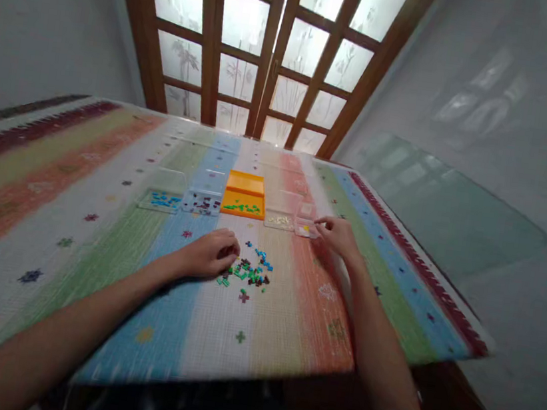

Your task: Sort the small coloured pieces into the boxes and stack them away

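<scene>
Green and blue building bricks (244, 273) lie beside my curled left grip (211, 253); I can't tell what either holds, so I'd move my right grip (337, 235) gently by the adjacent clear box (298, 224).

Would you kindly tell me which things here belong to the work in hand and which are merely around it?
Part of the work:
left hand, beside loose pieces
right hand, at the small clear box
green pieces in the orange box
blue pieces, dark pieces, pale pieces in clear boxes

Merely around:
striped tablecloth
paned doors
</scene>
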Tool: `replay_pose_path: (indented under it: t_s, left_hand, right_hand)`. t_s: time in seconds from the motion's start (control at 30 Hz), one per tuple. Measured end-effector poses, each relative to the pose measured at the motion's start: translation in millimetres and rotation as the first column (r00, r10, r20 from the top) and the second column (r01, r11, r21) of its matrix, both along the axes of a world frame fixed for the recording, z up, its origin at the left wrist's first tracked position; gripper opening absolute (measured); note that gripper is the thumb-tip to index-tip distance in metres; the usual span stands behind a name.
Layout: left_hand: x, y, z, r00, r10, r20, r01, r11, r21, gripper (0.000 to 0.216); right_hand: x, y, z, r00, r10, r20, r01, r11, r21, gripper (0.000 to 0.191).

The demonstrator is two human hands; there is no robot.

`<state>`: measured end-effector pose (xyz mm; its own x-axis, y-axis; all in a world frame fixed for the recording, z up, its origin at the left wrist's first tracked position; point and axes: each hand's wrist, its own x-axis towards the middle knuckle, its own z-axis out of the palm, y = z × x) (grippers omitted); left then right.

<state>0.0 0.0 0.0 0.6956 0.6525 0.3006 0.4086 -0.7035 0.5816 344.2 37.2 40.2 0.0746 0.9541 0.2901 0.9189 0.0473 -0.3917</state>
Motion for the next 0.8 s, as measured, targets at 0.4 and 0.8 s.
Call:
replay_pose_path:
  t_s: [0.4, 0.8]
  left_hand:
    - [0, 1, -0.7, 0.996, 0.044, 0.077, -0.040, 0.998, -0.048, 0.014]
    - [0, -1, -0.3, 0.994, 0.037, 0.105, -0.032, 0.999, -0.041, 0.015]
  right_hand:
    - [-87, -33, -15.0, 0.797, 0.584, -0.152, -0.588, 0.809, 0.028, 0.023]
    - [-122, -55, -21.9, 0.783, 0.602, -0.157, -0.616, 0.785, -0.061, 0.017]
